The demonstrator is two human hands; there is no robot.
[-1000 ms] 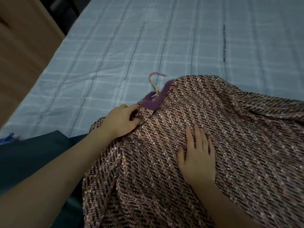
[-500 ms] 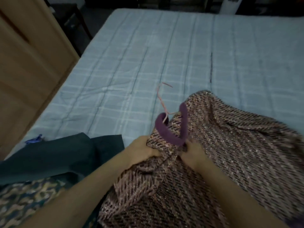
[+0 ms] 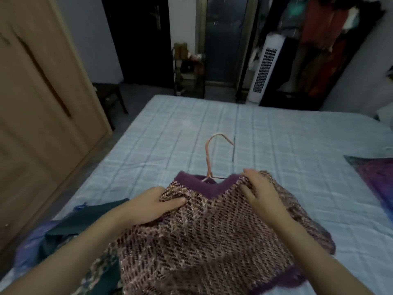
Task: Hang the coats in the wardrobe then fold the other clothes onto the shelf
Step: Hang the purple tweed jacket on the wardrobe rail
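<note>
Both forearms reached in from the bottom edge toward twelve o'clock. The left hand [image 3: 152, 206] gripped the left shoulder of the tweed coat [image 3: 204, 235], thumb lying over the weave and fingers tucked out of sight beneath it. The right hand [image 3: 258, 189] clutched the right shoulder, fingers curled over the fabric at the purple collar [image 3: 212, 187]. The coat sat on a pink hanger [image 3: 209, 155], held up over the near part of the bed [image 3: 276, 145]; only the hook and neck showed, the hanger's arms being hidden inside the coat. At eight o'clock a dark green garment [image 3: 85, 218] lay partly covered by the left forearm. At three o'clock a purple cloth [image 3: 376, 177] was cut off by the frame. The wooden wardrobe [image 3: 32, 113] stood at ten o'clock, blurred.
</note>
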